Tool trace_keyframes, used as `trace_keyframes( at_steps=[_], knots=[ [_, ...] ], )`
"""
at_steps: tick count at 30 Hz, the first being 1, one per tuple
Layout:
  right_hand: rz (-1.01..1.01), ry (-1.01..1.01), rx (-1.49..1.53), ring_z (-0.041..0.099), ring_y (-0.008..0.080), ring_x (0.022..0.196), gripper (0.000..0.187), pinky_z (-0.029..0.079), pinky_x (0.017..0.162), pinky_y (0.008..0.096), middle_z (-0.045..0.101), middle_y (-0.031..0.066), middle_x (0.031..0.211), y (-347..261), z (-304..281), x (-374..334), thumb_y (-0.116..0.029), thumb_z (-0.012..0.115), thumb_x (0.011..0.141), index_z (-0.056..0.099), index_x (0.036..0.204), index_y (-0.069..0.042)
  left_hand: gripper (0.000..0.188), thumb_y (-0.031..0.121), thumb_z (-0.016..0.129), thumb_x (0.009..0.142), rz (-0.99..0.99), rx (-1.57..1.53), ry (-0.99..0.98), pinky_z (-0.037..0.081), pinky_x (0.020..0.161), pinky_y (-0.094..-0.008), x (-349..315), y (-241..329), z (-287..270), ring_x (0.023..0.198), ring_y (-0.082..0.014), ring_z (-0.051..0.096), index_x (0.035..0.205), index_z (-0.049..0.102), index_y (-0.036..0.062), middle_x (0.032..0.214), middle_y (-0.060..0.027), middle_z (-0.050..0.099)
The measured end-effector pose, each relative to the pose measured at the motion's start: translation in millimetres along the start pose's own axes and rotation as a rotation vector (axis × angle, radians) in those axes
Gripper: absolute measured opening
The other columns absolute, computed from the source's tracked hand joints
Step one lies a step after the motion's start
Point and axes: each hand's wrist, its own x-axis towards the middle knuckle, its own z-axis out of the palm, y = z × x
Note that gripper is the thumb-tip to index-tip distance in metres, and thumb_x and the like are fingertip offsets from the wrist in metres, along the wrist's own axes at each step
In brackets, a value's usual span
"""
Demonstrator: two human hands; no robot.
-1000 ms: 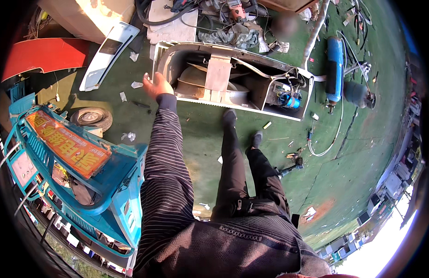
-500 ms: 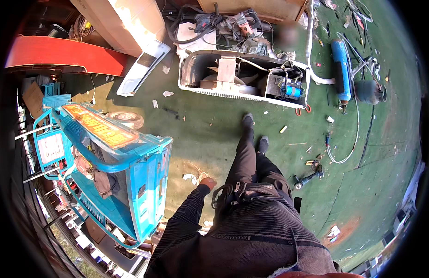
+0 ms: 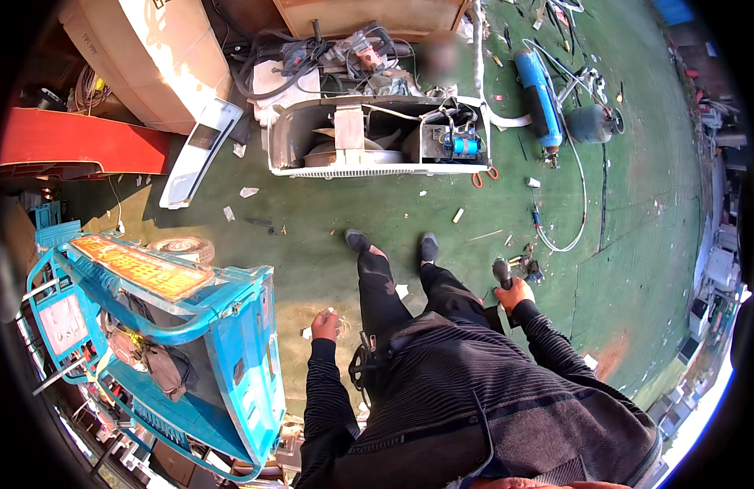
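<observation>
My right hand (image 3: 519, 293) is out to my right, its fingers wrapped round a dark cylindrical tool (image 3: 502, 271) with a rounded end; its exact kind does not show. My left hand (image 3: 325, 324) hangs beside my left leg, fingers curled in. A small pale spot shows at its fingertips, too small to name. Ahead of my feet lies a white open casing (image 3: 377, 169) with a big fan wheel and a blue cylinder (image 3: 462, 146) inside it. Two red-orange handle loops (image 3: 484, 177) lie at its near right corner.
A blue three-wheeled cart (image 3: 238, 359) stands on my left. At the upper right lie a blue gas cylinder (image 3: 539, 98), a grey tank (image 3: 593, 124) and a looped hose (image 3: 584, 220). Power tools and cables (image 3: 364, 53) are heaped behind the casing. Small tools (image 3: 530, 267) lie beyond my right hand.
My right hand, hidden before, has come into view holding the dark tool. The view has shifted right, and my feet stand further apart. My left hand has moved away from my hip.
</observation>
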Motion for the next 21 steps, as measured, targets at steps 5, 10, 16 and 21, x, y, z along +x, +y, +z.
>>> trace_keyframes(
  at_steps=[5,10,16,21],
  knots=[
    [-0.146,-0.047,-0.107,0.071,0.045,0.092,0.048,0.056,0.082,0.0512,0.072,0.0293,0.092,-155,2,15,-0.037,0.072,0.08,0.069,0.108,0.001,0.035,0.018,0.069,0.099,0.305,0.156,-0.048,0.053,0.073,-0.0266,31,16,-34,0.097,-0.0168,0.071,0.129,0.064,0.001,0.112,-0.0084,0.073],
    [-0.472,-0.125,0.02,0.071,0.0451,0.091,0.051,0.056,0.082,0.0507,0.072,0.0269,0.091,-320,21,-23,-0.037,0.076,0.082,0.066,0.117,0.0,0.048,0.033,0.069,0.101,0.325,0.145,-0.127,0.052,0.075,-0.0272,-15,168,-30,0.099,-0.0177,0.069,0.136,0.061,0.0016,0.124,-0.0101,0.071],
    [-1.078,-0.179,0.073,0.07,0.0407,0.091,0.064,0.057,0.082,0.0474,0.07,0.0212,0.098,-440,34,-88,-0.025,0.078,0.079,0.056,0.133,0.003,0.07,0.062,0.051,0.103,0.031,-0.644,-0.563,0.054,0.098,-0.0455,-59,291,-24,0.117,-0.0316,0.066,0.142,0.054,0.0028,0.131,-0.0194,0.067],
    [-1.183,-0.322,-0.084,0.07,0.0396,0.095,0.073,0.056,0.081,0.0488,0.069,0.0199,0.102,-462,44,-88,-0.022,0.079,0.077,0.051,0.141,-0.001,0.041,0.04,0.058,0.102,-0.049,-0.719,-0.437,0.056,0.09,-0.0456,-65,315,-16,0.096,-0.0326,0.067,0.119,0.063,0.0029,0.099,-0.0132,0.066]
  ],
)
